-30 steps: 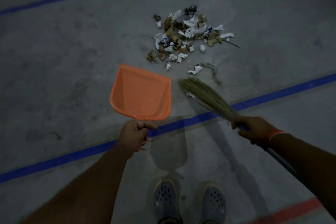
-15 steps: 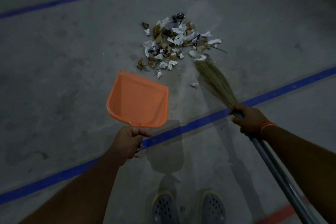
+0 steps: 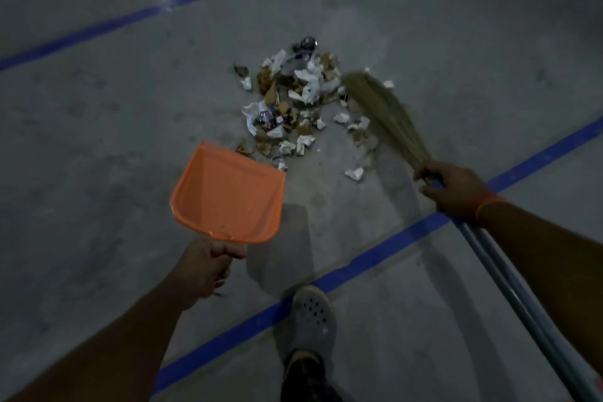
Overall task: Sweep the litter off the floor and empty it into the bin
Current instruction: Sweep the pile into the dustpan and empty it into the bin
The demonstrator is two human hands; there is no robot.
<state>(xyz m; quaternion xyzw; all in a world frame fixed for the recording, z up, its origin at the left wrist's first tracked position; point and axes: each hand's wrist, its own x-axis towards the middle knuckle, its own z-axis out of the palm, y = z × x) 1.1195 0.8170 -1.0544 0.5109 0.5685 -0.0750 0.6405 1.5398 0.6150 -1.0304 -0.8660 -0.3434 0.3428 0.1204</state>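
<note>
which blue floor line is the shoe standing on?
The near blue line, running under the grey shoe and past the right hand. The far blue line lies beyond the litter pile.

No readable text, label or number anywhere.

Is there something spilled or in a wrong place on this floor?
Yes. A pile of litter, torn paper and brown scraps, lies on the floor, with loose pieces scattered toward the broom. The orange dustpan looks empty. Nothing looks broken.
</note>
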